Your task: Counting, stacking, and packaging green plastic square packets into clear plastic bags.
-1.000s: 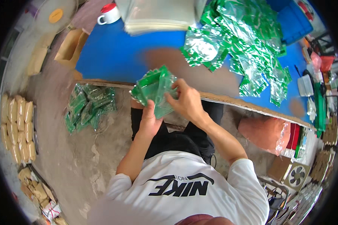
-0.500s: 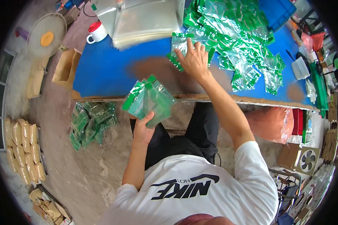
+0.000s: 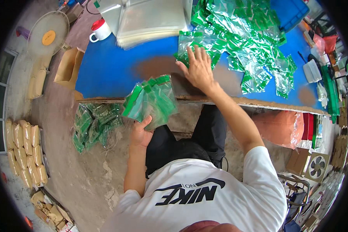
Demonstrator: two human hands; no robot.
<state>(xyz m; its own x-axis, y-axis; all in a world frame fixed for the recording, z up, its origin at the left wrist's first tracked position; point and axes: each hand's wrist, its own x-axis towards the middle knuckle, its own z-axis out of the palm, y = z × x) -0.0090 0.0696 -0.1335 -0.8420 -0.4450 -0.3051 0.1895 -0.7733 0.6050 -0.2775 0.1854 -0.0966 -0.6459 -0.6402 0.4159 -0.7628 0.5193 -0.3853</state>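
A fanned stack of green-topped clear packets is held just below the near edge of the blue table, with the fingers of the left hand clamped on its lower end. The right hand is laid flat, fingers spread apart, on the edge of the loose pile of green packets on the table. More packets are heaped on the floor at the left.

Left hand clenched, right hand outstretched, flat.
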